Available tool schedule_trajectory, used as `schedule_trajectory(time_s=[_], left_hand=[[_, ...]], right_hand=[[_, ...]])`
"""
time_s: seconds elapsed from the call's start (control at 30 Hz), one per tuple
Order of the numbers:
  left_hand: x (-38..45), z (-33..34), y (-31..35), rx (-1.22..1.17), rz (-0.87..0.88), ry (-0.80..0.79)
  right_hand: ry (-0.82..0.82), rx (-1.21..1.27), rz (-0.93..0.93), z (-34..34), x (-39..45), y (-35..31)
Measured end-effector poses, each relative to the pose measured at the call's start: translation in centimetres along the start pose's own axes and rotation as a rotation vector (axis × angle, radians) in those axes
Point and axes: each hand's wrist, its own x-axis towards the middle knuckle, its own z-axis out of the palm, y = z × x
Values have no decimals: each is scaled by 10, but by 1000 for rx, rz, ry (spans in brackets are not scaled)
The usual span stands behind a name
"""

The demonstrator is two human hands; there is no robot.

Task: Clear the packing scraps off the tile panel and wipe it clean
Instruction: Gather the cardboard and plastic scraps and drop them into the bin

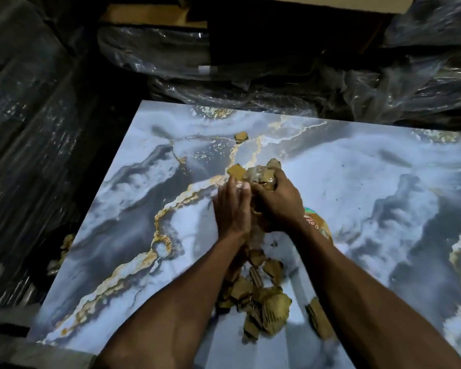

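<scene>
A person's two bare hands meet near the middle of a large glossy tile panel (343,182) printed with blue-grey marble clouds and gold veins. The right hand (276,202) is clenched around a clump of brown corrugated cardboard scraps (264,173) mixed with what looks like crinkled clear plastic film; the left hand (232,206) lies flat beside it, fingers extended and pressed against the same clump, gripping nothing that can be made out. A loose heap of torn brown cardboard pieces (264,304) lies between the forearms toward the panel's near edge, with one ribbed strip (318,319) just to the heap's right. A single small brown scrap (241,137) sits alone toward the far edge. Just behind the right wrist, part of a printed orange, white and green wrapper (317,222) rests on the panel; whether it holds anything cannot be told. Dark bundles wrapped in shiny plastic sheeting (224,57) crowd the floor beyond the far edge and along the left edge. No open container for the scraps is identifiable.
</scene>
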Motion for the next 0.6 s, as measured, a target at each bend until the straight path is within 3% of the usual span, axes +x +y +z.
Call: schedule_trajectory(time_s=[0.2,0.33,0.6], left_hand=[[-6,6,14,-417,-50,-19],[-3,1,34,-508,-32,-21],[4,-50,73,-639,120,128]], right_hand=[[23,504,112,14,-13,-1],[-53,910,155,6,-15,-14],[-40,1105,67,11,-14,-65]])
